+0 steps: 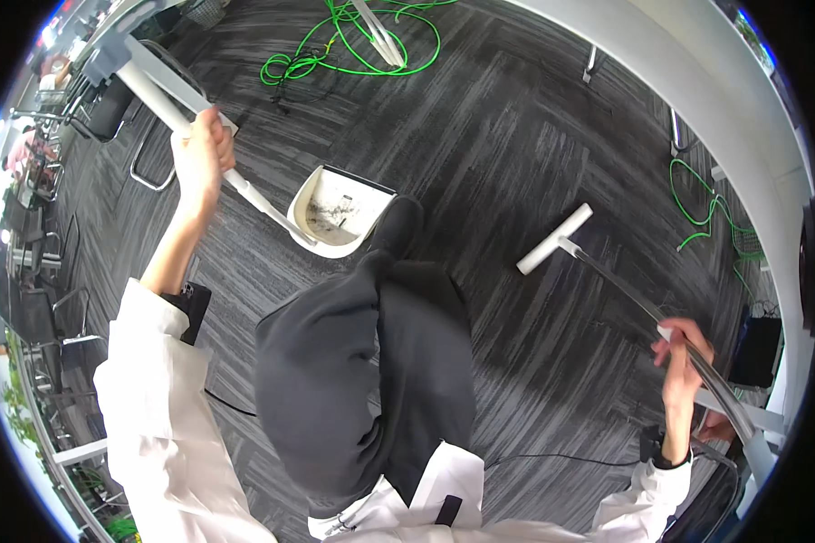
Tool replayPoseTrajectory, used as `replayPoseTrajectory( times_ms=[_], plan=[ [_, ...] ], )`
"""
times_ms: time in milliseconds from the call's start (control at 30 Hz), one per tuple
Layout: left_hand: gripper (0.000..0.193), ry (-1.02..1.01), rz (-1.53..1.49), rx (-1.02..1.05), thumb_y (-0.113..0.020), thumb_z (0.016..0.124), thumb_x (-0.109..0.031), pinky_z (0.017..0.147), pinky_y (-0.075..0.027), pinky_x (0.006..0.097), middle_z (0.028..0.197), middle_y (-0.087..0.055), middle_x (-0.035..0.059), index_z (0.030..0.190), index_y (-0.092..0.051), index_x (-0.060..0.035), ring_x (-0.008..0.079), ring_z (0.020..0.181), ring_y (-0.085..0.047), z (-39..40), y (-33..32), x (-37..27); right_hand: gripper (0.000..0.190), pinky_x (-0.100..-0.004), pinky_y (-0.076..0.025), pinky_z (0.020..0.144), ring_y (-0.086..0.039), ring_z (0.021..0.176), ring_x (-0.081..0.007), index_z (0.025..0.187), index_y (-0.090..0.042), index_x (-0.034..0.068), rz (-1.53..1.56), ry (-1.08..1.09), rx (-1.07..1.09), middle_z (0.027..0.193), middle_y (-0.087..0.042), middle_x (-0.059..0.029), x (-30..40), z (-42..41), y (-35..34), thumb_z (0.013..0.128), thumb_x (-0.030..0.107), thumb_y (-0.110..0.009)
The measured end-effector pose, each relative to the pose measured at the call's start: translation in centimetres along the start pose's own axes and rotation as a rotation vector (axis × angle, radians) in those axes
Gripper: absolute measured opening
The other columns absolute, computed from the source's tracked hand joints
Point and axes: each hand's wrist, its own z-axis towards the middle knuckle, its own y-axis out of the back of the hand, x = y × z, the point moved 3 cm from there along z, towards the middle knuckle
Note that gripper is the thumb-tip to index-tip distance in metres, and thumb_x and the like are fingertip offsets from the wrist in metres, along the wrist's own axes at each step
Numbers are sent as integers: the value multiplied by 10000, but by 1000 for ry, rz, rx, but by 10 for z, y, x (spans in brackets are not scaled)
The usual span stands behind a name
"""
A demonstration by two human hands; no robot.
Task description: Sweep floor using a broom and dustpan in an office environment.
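Observation:
My left hand [205, 153] is closed around the white long handle [153, 95] of a dustpan. The white dustpan pan [343, 210] rests on the carpet by my dark shoe [399, 224], with dark dust and bits of debris inside it. On the other side, my right hand [684, 360] grips a metal pole [618, 285]. That pole ends in a narrow white crosswise head [555, 239], apparently a broom or sweeper, at the dark grey carpet [489, 170]. The underside of this head is hidden.
Loops of green cable [333, 58] lie around a white table leg [384, 41] ahead. More green cable [703, 203] lies at right, beneath a curved-looking white table edge [706, 68]. Black chairs [102, 112] line the left side, where other people [27, 153] sit farther off.

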Motion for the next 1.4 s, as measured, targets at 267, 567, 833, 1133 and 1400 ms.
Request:
replayPoseTrajectory(
  times_ms=[267,567,833,1133,1400],
  plan=[
    [454,15,-20,16,-468,989,-244,375,-177,261,457,-272,-48,578,-297,-150,70,373,-216,3,-3,7,215,-202,-420,499,-511,515,-58,962,-639,-16,144,-82,-55,639,-560,-25,-20,13,-25,985,122,-476],
    [512,28,-109,227,-467,1001,-278,381,-161,264,446,-264,-42,547,-262,-160,75,379,-197,-9,45,-25,253,-174,-421,450,-486,521,-31,965,-603,24,262,-212,-18,638,-505,4,1,42,-52,1023,231,-470],
    [544,-16,-81,303,-482,1002,-309,387,-163,256,434,-247,-43,535,-244,-165,65,385,-187,-23,63,-82,249,-185,-373,432,-487,535,-30,967,-608,30,331,-173,-105,638,-493,11,10,61,-84,1023,233,-476],
    [530,-27,-84,366,-527,981,-302,393,-154,247,448,-250,-58,541,-268,-162,51,390,-200,-12,26,-70,234,-189,-395,489,-481,536,-29,955,-618,29,343,-76,-114,636,-480,31,47,64,-114,1022,206,-479],
    [536,46,-118,379,-530,983,-284,408,-135,257,460,-253,-60,531,-278,-147,47,404,-194,-9,19,-5,201,-205,-432,540,-538,590,-59,1009,-604,2,297,-58,-48,678,-546,-1,81,67,-139,1019,152,-471]
  ],
)
